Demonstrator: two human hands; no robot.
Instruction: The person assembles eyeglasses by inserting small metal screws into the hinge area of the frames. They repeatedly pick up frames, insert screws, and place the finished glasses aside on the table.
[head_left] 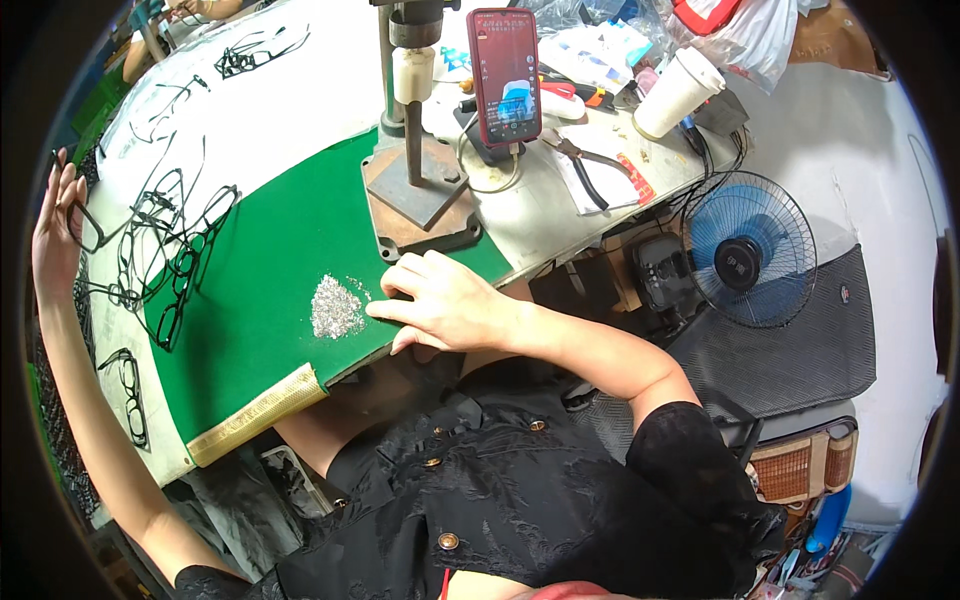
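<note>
My left hand [60, 230] is raised at the far left edge, its fingers closed on a black eyeglass frame [88, 228]. Beside it lies a tangle of black eyeglass frames [160, 235], partly on the white cover and partly on the green mat [270, 220]. Over the mat's near right edge rests my right hand [445, 305], fingers bent and apart, with nothing visible in them. Its fingertips are close to a small heap of tiny shiny pieces [337, 308]. Just beyond that hand stands a hand press [415, 185] on a square metal base.
A phone [505, 75] stands upright behind the press, near a white cup [680, 92] and pliers [590, 170]. More frames [262, 52] lie at the far left. A single frame [130, 395] is near the front. Right of the table is a blue fan [750, 250].
</note>
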